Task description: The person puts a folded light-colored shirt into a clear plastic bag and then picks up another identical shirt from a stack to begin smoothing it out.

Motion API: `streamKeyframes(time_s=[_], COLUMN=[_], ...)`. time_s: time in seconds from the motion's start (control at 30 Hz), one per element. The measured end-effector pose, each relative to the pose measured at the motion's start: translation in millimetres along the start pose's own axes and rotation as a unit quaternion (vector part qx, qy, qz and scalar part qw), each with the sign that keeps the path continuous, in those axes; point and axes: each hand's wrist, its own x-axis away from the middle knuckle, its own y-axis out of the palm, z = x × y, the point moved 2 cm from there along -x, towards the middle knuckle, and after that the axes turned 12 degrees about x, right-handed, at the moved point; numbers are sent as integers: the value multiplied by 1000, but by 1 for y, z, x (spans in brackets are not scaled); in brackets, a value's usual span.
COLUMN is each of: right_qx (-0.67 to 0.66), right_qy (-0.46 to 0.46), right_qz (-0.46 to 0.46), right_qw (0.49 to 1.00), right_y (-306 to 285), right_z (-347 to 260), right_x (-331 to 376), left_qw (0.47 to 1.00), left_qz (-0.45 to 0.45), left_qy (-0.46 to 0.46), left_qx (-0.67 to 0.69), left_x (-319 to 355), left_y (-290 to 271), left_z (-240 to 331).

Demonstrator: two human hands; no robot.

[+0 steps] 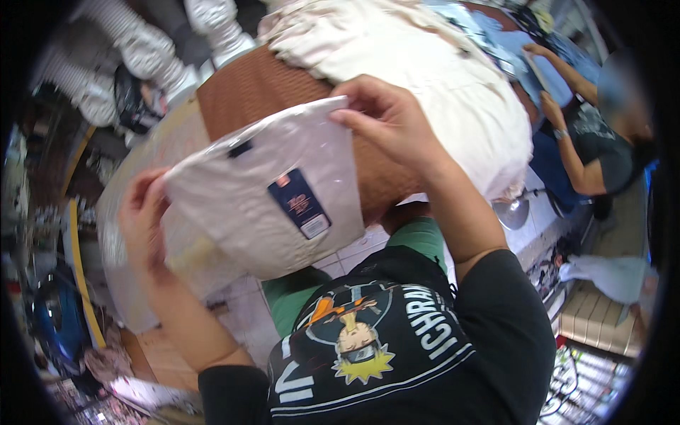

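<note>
Between my two hands hangs a folded light-coloured garment in a clear plastic bag (227,205). A dark blue tag with a small white label (299,204) shows through the plastic near the middle. My left hand (144,212) pinches the bag's upper left corner. At its upper right corner, the thumb and fingers of my right hand (386,117) close on the edge. The bag is held up and tilted in front of my body, over the near edge of a table with brown cloth (262,85).
A heap of cream fabric (425,78) covers the table's far right. Clear plastic (152,152) lies over its left side. White ornate columns (152,60) stand at the back left. At the right, another person (595,134) handles a light blue folded piece (545,74). A blue machine-like object (60,312) sits lower left.
</note>
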Motion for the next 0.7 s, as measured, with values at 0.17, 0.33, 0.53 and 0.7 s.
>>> streamKeyframes(time_s=[0.17, 0.33, 0.53, 0.7], right_qx=[35, 151, 135, 20], right_qy=[-122, -191, -150, -83], right_qz=[21, 50, 81, 117], right_qw=[992, 969, 976, 989], right_y=[-2, -10, -37, -52], right_z=[-61, -74, -85, -82], right_x=[-1, 10, 11, 13], left_qw=[995, 952, 948, 983], left_qz=[-48, -281, -224, -135], left_qy=[80, -90, -220, -60], left_qx=[25, -79, 48, 105], left_x=[30, 45, 47, 33], left_y=[-15, 43, 70, 49], left_z=[59, 19, -39, -66])
